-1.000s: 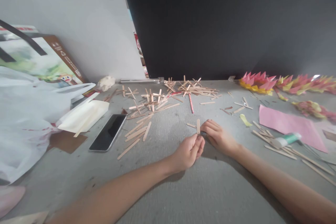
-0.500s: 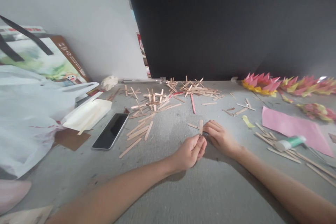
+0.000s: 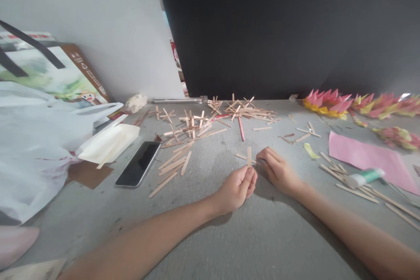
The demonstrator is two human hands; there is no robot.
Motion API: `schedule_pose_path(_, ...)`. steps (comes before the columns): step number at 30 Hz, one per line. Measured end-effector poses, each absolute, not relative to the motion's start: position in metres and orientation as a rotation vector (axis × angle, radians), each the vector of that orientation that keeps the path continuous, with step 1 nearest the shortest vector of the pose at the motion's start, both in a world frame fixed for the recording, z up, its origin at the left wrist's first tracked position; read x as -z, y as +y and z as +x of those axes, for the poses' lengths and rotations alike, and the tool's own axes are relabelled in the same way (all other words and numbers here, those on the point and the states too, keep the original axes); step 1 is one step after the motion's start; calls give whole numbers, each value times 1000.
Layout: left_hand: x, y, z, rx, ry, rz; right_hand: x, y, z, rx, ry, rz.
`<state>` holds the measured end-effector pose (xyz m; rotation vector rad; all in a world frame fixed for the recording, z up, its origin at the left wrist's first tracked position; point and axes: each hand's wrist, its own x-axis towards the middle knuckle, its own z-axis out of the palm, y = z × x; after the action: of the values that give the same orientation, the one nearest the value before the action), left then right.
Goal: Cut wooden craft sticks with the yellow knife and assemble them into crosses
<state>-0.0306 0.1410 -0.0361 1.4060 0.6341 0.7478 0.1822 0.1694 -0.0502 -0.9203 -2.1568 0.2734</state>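
Note:
My left hand [image 3: 239, 187] is closed around the lower end of a flat wooden craft stick [image 3: 249, 156], which stands upright above the thumb and fingers. Behind it, a second craft stick [image 3: 241, 156] slants sideways, its right end reaching my right hand's fingertips. My right hand [image 3: 276, 169] is just to the right, fingers curled down and pressed together; what they grip, if anything, is hidden. A small gap separates the two hands. Farther back lies a pile of craft sticks [image 3: 259, 113], some crossed together, with a red patterned stick-like piece [image 3: 241, 129] at its front.
Left of my hands are loose craft sticks [image 3: 172, 167], a phone [image 3: 138, 164], a white tray [image 3: 123, 142] and a plastic bag [image 3: 39, 148]. To the right lie pink paper [image 3: 367, 155], a glue stick [image 3: 365, 177] and folded paper pieces [image 3: 326, 104]. A dark panel [image 3: 278, 30] stands behind.
My right hand has shifted slightly right, widening the gap between the hands. My left hand and its upright craft stick have moved a little left.

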Motion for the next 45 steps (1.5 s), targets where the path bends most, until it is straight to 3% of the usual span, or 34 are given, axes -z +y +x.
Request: schedule_pose_path(45, 33, 139, -31, -575, 638, 1525, 44, 168, 183, -159, -2374, -693)
